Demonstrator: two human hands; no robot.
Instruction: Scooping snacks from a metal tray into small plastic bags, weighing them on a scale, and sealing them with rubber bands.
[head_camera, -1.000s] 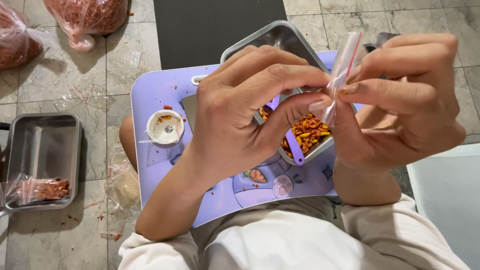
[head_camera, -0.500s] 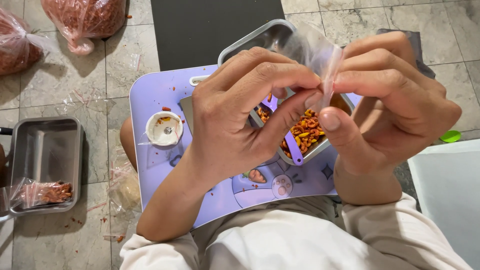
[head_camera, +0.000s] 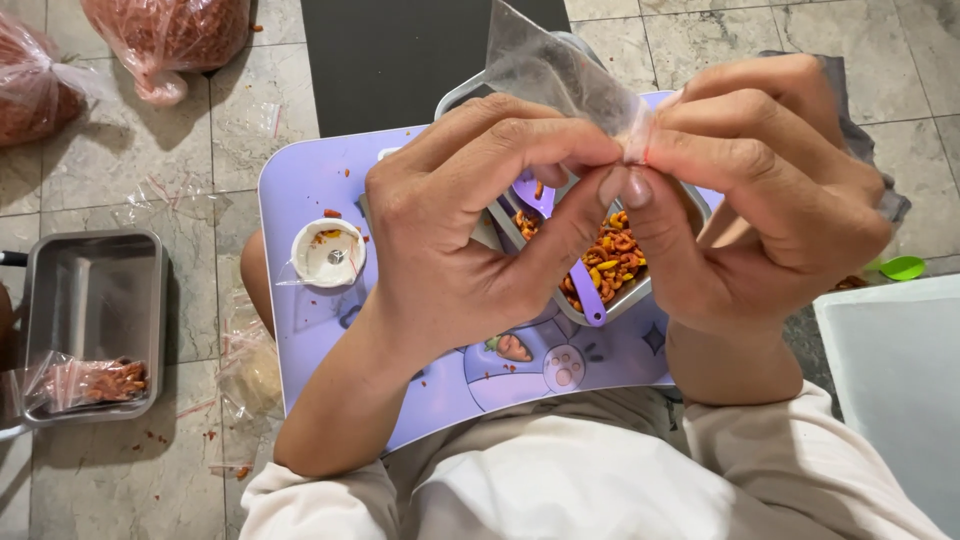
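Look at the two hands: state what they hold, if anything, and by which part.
Both the left hand and the right hand pinch a small clear plastic bag by its lower edge, between thumbs and forefingers; the rest of it stands up above the fingers.

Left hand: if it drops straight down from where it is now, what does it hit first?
Probably the metal tray of orange-yellow snacks on the purple lap table. The left hand, pinching the clear plastic bag with the right hand, sits above it. Depth is unclear.
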